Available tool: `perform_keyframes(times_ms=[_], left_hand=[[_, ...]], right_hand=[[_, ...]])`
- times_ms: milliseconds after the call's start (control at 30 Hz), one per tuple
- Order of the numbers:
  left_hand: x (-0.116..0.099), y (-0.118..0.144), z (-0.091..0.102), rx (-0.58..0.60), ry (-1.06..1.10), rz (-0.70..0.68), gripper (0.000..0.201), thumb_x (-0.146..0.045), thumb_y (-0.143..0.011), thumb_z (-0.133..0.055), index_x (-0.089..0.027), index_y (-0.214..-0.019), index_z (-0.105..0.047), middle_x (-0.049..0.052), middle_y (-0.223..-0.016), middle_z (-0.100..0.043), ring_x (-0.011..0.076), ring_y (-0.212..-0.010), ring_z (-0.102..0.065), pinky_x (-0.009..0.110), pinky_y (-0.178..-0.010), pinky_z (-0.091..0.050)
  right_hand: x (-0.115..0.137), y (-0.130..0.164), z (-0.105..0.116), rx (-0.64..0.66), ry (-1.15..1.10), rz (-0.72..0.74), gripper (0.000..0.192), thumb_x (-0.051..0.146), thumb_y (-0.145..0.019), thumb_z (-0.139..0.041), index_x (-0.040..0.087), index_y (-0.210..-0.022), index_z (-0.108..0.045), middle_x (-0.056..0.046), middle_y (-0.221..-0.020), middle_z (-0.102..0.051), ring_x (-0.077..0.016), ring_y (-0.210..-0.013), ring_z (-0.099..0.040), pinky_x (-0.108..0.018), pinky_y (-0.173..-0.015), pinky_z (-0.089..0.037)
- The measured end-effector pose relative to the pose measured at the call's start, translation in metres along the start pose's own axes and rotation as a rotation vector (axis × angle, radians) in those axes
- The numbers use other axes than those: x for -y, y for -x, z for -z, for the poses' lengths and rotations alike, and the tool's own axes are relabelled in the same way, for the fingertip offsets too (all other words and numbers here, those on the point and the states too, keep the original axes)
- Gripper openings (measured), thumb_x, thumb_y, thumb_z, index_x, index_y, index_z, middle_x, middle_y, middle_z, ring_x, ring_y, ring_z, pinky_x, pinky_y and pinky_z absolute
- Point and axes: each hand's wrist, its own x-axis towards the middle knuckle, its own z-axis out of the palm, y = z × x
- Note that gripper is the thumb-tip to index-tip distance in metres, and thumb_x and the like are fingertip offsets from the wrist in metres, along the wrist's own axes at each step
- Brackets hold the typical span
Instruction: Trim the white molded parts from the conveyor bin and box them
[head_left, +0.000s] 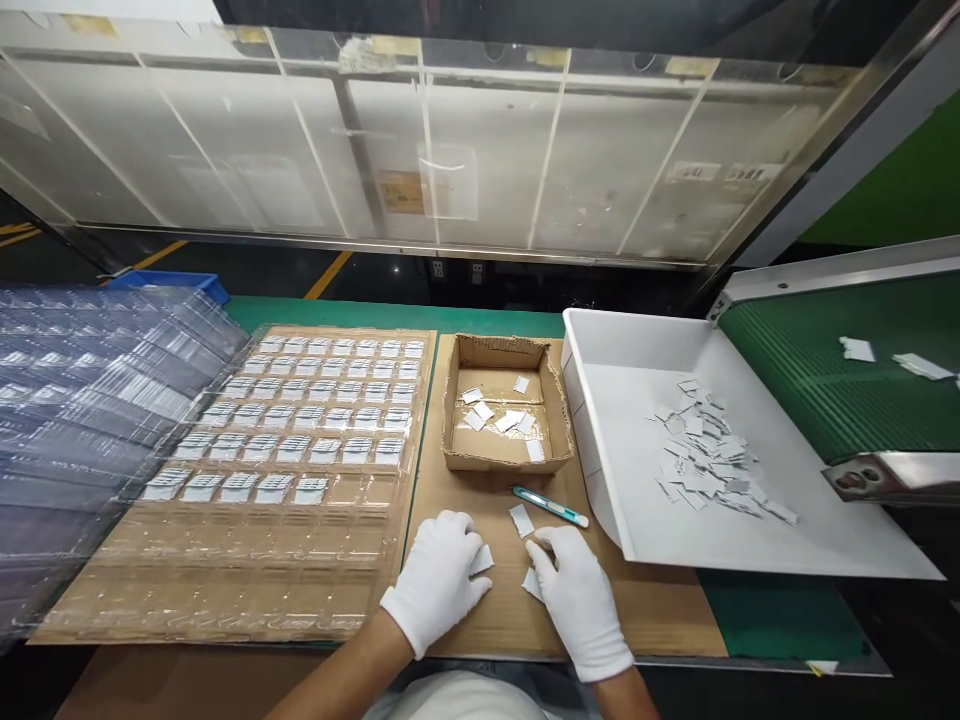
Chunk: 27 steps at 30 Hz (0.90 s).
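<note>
So your left hand (442, 580) was half-curled near the table edge, with a small white piece (481, 559) showing at the gap between thumb and fingers. Can't tell if you had it pinched or were just touching it. Your right hand (574, 590) was bent loosely too, thumb and fingers a bit apart, right by another white piece (532, 583) on its inner side; no clue if that one was gripped either. A loose piece (521, 520) lay flat just ahead of that hand, beside the knife (551, 506).

The cardboard box (502, 464) stood straight ahead with a few scattered pieces inside, I'd guess so both hands could reach it. The white bin (622, 420) sat to its right with a messy heap, next to the green belt (810, 350), which had more pieces on it. That probably explains the spot.

On your left, the clear tray (247, 590) had tidy bundles in its far rows, each in its own pocket, presumably so they wouldn't slide around. The stacked trays (90, 420) were past it, seemingly parked there to be handy.
</note>
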Motion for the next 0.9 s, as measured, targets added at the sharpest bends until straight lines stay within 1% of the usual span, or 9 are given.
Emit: perform_keyframes(times_ms=[167, 367, 433, 533, 600, 700, 733, 800, 900], left_hand=[[0.001, 0.002, -0.01, 0.02, -0.008, 0.028, 0.018, -0.033, -0.077, -0.073, -0.015, -0.08, -0.07, 0.009, -0.1, -0.068, 0.0293, -0.097, -0.061, 0.042, -0.082, -0.047], [-0.006, -0.005, -0.018, -0.017, -0.091, -0.106, 0.02, -0.023, -0.09, -0.056, -0.013, -0.081, -0.07, 0.011, -0.09, -0.068, 0.0269, -0.089, -0.062, 0.041, -0.077, -0.048], [-0.009, -0.009, -0.021, -0.092, -0.048, -0.129, 0.022, -0.025, -0.092, -0.054, -0.013, -0.081, -0.069, 0.011, -0.091, -0.069, 0.026, -0.09, -0.063, 0.04, -0.079, -0.049], [-0.009, -0.012, -0.021, -0.202, 0.102, -0.237, 0.017, -0.026, -0.092, -0.056, -0.015, -0.087, -0.067, 0.011, -0.105, -0.069, 0.0233, -0.097, -0.064, 0.036, -0.086, -0.051], [-0.006, -0.011, -0.018, -0.176, 0.206, -0.344, 0.014, -0.026, -0.092, -0.056, -0.017, -0.091, -0.066, 0.009, -0.109, -0.069, 0.0207, -0.098, -0.065, 0.032, -0.085, -0.052], [-0.006, -0.006, -0.013, -0.172, 0.441, -0.426, 0.014, -0.026, -0.092, -0.054, -0.019, -0.091, -0.066, 0.009, -0.105, -0.071, 0.0194, -0.098, -0.066, 0.03, -0.084, -0.054], [-0.008, -0.004, -0.011, -0.212, 0.575, -0.383, 0.012, -0.026, -0.09, -0.056, -0.019, -0.09, -0.067, 0.009, -0.104, -0.072, 0.0196, -0.097, -0.066, 0.03, -0.085, -0.054], [-0.015, 0.002, -0.007, -0.26, 0.914, -0.159, 0.014, -0.028, -0.082, -0.067, -0.018, -0.091, -0.067, 0.01, -0.1, -0.073, 0.0196, -0.09, -0.068, 0.03, -0.083, -0.055], [-0.027, 0.01, 0.0, -0.149, 1.326, 0.239, 0.033, -0.025, -0.065, -0.081, -0.016, -0.094, -0.07, 0.008, -0.089, -0.075, 0.0191, -0.076, -0.068, 0.029, -0.074, -0.056]], right_hand=[[0.009, -0.007, 0.0, -0.001, -0.004, 0.05, 0.031, 0.035, -0.097, -0.041, 0.019, -0.088, -0.066, -0.007, -0.084, -0.068, -0.0192, -0.073, -0.064, -0.029, -0.07, -0.046], [0.017, 0.002, -0.001, -0.017, -0.108, -0.002, 0.033, 0.04, -0.095, -0.042, 0.019, -0.085, -0.066, -0.006, -0.079, -0.066, -0.0185, -0.067, -0.062, -0.029, -0.067, -0.048], [0.02, 0.005, 0.001, -0.026, -0.215, -0.053, 0.033, 0.042, -0.094, -0.043, 0.019, -0.089, -0.068, -0.008, -0.085, -0.068, -0.0203, -0.074, -0.064, -0.03, -0.071, -0.05], [0.027, 0.007, 0.008, 0.059, -0.508, -0.184, 0.035, 0.047, -0.092, -0.047, 0.019, -0.096, -0.068, -0.008, -0.093, -0.071, -0.0207, -0.081, -0.065, -0.029, -0.072, -0.051], [0.033, 0.007, 0.014, 0.129, -0.712, -0.286, 0.039, 0.052, -0.088, -0.055, 0.018, -0.098, -0.068, -0.007, -0.088, -0.072, -0.0188, -0.072, -0.064, -0.027, -0.062, -0.052], [0.042, 0.006, 0.023, 0.156, -0.881, -0.426, 0.043, 0.056, -0.075, -0.07, 0.015, -0.088, -0.068, -0.003, -0.067, -0.066, -0.0135, -0.052, -0.056, -0.022, -0.043, -0.043], [0.046, 0.006, 0.026, 0.153, -0.908, -0.462, 0.044, 0.056, -0.071, -0.073, 0.014, -0.084, -0.068, -0.001, -0.061, -0.063, -0.0116, -0.048, -0.052, -0.02, -0.04, -0.04], [0.053, 0.006, 0.031, 0.134, -0.94, -0.513, 0.046, 0.056, -0.066, -0.077, 0.014, -0.079, -0.066, 0.001, -0.057, -0.06, -0.0096, -0.044, -0.049, -0.019, -0.038, -0.037], [0.061, 0.007, 0.035, 0.112, -0.955, -0.529, 0.045, 0.055, -0.064, -0.078, 0.013, -0.078, -0.067, 0.0, -0.057, -0.06, -0.0096, -0.045, -0.051, -0.019, -0.038, -0.04]])
